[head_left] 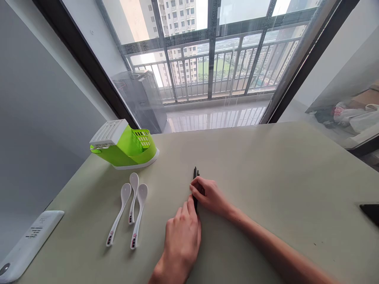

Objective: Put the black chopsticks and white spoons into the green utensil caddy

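Observation:
Several black chopsticks (195,172) lie bunched together near the middle of the table, their ends pointing away from me. My right hand (211,195) pinches them from the right, near the far ends. Behind it, my left hand (182,232) has its fingers closed around the nearer part, which it mostly hides. To the left are three white spoons: one on the left (125,192), one in the middle (134,180) and one on the right (142,192). Their bowls point away and their handles bear small printed marks.
A green and white utensil holder (142,157) stands at the table's back left. A long white object (38,236) lies along the left edge, and a black item (370,213) shows at the right edge. Beyond the pale table (266,165) is a glass door onto a balcony.

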Motion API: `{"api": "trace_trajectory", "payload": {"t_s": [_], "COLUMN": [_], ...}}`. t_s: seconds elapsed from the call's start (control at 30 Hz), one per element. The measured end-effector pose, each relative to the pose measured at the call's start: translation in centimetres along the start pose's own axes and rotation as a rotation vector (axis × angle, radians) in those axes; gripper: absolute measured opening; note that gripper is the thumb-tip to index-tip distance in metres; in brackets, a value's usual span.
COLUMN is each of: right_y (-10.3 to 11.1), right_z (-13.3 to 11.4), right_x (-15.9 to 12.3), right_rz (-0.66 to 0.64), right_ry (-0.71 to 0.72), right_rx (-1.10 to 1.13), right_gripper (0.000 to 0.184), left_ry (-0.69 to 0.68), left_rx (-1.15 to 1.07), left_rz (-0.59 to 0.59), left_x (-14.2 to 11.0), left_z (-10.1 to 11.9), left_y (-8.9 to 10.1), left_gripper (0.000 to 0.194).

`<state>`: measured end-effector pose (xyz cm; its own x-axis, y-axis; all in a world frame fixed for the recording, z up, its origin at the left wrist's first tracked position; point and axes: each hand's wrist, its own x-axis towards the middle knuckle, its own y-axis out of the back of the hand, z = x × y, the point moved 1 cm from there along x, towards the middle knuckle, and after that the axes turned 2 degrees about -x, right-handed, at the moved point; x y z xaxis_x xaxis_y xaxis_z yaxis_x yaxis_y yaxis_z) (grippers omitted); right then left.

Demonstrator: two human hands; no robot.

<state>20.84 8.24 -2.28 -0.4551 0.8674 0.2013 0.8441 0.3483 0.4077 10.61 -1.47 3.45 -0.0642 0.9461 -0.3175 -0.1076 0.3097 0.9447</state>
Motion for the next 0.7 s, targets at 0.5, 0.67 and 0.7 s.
{"api": "trace_trajectory", "payload": {"t_s": [0.5,0.67,0.7], "right_y": [0.0,0.1,0.2], "right_z": [-0.1,-0.2,-0.2], "right_x": [-0.1,0.0,0.0], "right_rz": [-0.008,0.022,0.03], "right_ry": [-0.016,-0.03,-0.037], "right_rx": [0.028,0.08,0.1], "right_gripper": [0.016,0.019,0.02], "left_ry": [0.021,-0.011,-0.014], "left_rx": [0.014,-0.019,-0.032], "left_rz": [-0.03,0.065,0.109], "left_x": [-0.8,-1.1,-1.2], "left_z": [-0.2,-1.4,-1.9], "left_y": [0.9,0.6,0.6], "left_gripper": [0.049,0.051,0.05]}}
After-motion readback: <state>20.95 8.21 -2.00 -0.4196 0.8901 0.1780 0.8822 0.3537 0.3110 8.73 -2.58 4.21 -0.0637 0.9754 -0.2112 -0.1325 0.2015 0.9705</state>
